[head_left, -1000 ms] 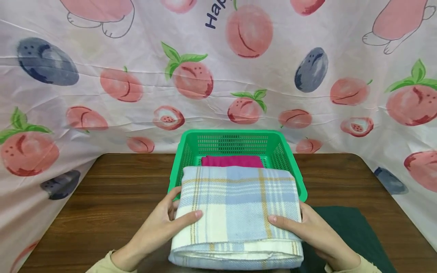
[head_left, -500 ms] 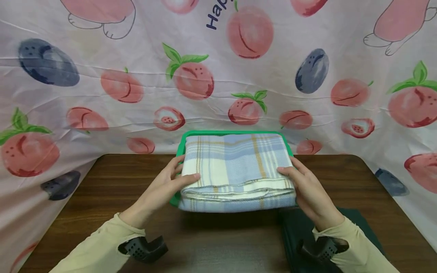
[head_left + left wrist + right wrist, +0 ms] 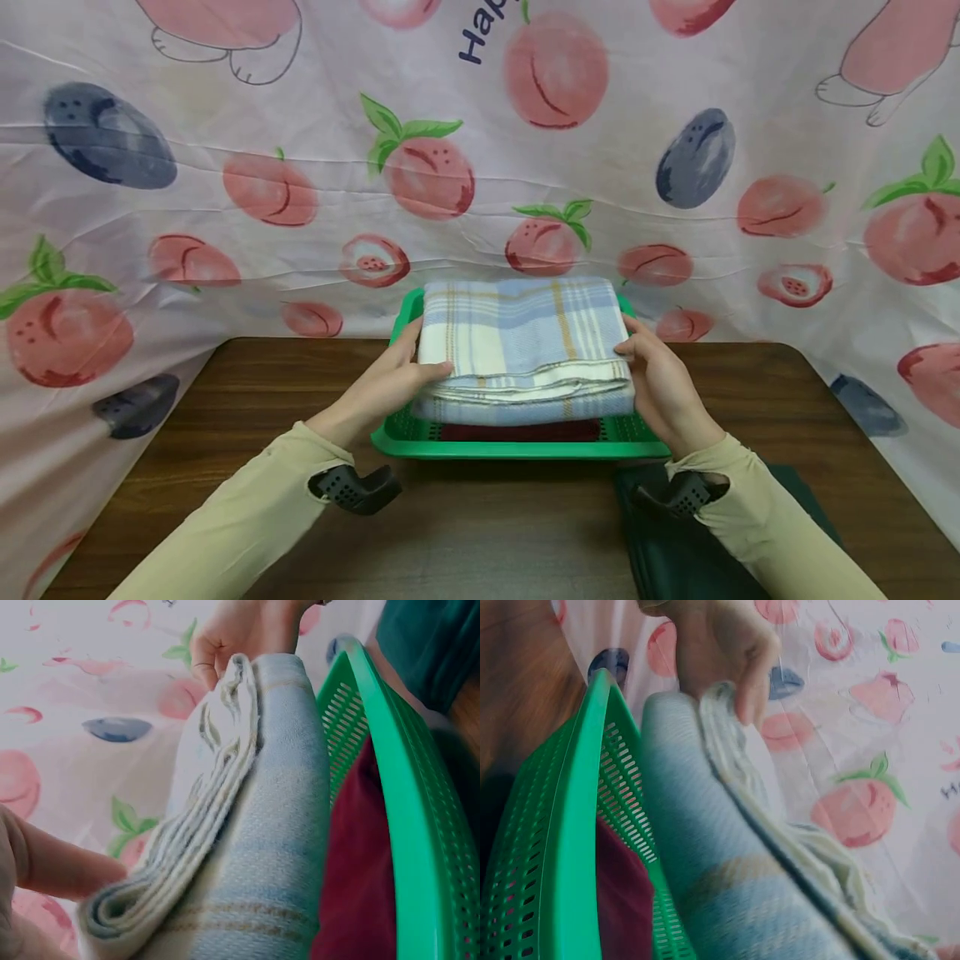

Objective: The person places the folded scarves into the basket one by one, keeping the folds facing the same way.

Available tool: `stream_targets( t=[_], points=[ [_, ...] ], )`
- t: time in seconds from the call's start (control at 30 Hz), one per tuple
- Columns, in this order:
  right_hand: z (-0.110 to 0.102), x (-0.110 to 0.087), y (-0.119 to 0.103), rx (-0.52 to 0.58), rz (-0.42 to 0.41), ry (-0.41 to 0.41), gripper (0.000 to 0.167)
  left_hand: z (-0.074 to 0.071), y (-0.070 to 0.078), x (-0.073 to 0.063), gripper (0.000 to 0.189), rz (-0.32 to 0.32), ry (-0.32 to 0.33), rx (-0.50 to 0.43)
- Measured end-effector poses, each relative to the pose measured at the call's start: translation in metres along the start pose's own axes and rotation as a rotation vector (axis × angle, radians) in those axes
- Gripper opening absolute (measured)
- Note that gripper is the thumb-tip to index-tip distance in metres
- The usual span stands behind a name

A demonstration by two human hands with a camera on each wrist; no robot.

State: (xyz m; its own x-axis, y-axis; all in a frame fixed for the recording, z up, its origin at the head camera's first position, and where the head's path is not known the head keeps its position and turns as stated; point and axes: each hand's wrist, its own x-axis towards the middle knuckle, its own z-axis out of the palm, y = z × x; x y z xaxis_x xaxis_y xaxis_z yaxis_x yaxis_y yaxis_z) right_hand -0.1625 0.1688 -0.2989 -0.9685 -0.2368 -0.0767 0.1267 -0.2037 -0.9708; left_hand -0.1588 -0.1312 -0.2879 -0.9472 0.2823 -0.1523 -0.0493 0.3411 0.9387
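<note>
Both hands grip a folded plaid blanket (image 3: pixel 517 333) in pale blue, cream and tan, one at each side edge. My left hand (image 3: pixel 393 379) has its thumb on top of the near left part, fingers hidden underneath. On the other side my right hand (image 3: pixel 663 379) holds the right edge, thumb over the top. The blanket hangs over a green plastic basket (image 3: pixel 517 451), covering most of its opening. Beneath it, inside the basket, lies a folded dark red cloth (image 3: pixel 356 862), seen also in the right wrist view as a maroon strip (image 3: pixel 622 892).
A dark green folded cloth (image 3: pixel 675 542) lies on the wooden table (image 3: pixel 285 383) at the near right, partly under the right forearm. Behind the table hangs a white curtain (image 3: pixel 315 100) printed with peaches. Black wrist bands sit on both sleeves.
The hands have carried the blanket forward, away from the body, until it is over the basket. The basket's near rim and the dark red cloth now show below the blanket's near edge.
</note>
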Motion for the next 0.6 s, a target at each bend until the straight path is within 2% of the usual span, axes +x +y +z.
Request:
stream_targets(
  t=[0.17,0.4,0.6],
  points=[
    [-0.007,0.008,0.01,-0.006,0.049,0.002,0.065,0.005,-0.011,0.01,0.081,-0.073,0.033,0.072],
    [-0.007,0.011,0.021,-0.059,0.121,0.041,0.068,0.016,-0.024,0.022,0.07,-0.124,0.135,0.097],
    [-0.005,0.013,0.03,-0.093,0.197,0.042,0.07,0.02,-0.032,0.021,0.069,-0.159,0.116,0.164]
  ],
)
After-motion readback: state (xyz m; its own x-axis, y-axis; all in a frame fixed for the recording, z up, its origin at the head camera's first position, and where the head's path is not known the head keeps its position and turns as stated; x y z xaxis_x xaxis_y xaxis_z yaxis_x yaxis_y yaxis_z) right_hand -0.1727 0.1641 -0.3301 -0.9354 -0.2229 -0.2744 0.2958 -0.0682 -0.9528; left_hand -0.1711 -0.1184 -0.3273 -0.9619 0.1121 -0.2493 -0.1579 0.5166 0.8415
